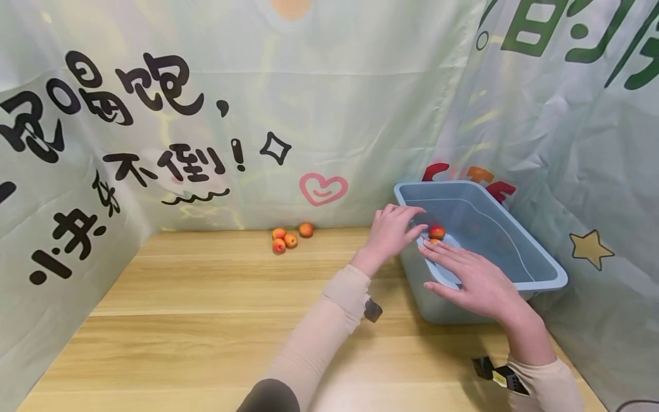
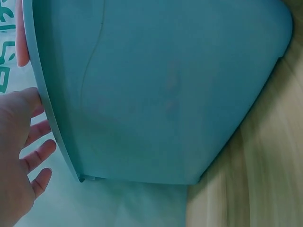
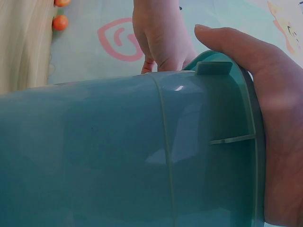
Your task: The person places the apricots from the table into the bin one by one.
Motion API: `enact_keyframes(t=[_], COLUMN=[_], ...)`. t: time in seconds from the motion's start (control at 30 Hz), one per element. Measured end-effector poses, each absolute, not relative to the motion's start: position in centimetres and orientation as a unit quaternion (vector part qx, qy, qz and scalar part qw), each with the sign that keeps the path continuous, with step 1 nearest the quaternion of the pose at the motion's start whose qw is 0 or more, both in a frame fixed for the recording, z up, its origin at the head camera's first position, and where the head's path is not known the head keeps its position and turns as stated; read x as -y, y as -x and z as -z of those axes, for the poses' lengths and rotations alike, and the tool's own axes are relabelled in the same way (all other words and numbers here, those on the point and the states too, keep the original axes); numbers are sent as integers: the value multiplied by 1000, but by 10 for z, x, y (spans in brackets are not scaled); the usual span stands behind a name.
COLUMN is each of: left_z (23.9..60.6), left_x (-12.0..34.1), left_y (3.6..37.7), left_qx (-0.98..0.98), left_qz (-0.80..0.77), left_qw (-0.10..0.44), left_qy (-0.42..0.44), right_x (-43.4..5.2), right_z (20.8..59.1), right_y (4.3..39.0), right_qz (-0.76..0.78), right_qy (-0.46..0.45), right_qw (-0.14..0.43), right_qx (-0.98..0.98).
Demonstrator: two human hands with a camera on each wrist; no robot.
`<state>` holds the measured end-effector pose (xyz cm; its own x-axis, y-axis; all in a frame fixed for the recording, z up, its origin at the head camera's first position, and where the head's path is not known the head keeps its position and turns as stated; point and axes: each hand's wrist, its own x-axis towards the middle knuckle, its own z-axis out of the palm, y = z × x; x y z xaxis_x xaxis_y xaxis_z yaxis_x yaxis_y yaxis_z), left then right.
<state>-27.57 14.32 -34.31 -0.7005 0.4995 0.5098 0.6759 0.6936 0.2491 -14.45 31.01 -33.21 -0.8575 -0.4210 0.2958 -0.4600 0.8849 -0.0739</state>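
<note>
A blue-grey plastic bin (image 1: 437,306) stands at the right of the table. My left hand (image 1: 393,232) is at its left rim, fingers extended and slightly bent over the edge, thumb apart. Over the near-left rim, my right hand (image 1: 476,283) spreads palm down with straight fingers. Between the two hands a red-orange apricot (image 1: 437,232) shows within the bin's outline, and a second one below it is partly hidden by the right fingertips. Both wrist views show the bin's outer wall, with the left fingers (image 2: 39,156) and the right hand (image 3: 279,104) beside its rim.
Several apricots (image 1: 290,240) lie together on the wooden table (image 1: 206,320) near the back wall. Printed cloth (image 1: 329,114) hangs behind and along both sides, and the bin stands near the right-hand cloth.
</note>
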Motion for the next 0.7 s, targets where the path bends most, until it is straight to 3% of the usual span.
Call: enact_keyframes(t=[0.7], left_z=[365], left_x=[-109], left_y=[264], left_qx=[879], left_qz=[239], left_qw=[266], left_qy=[316], right_x=[-310], right_z=[333], right_y=[145], right_qz=[-74], right_qy=[-228], right_qw=[137], right_qx=[961])
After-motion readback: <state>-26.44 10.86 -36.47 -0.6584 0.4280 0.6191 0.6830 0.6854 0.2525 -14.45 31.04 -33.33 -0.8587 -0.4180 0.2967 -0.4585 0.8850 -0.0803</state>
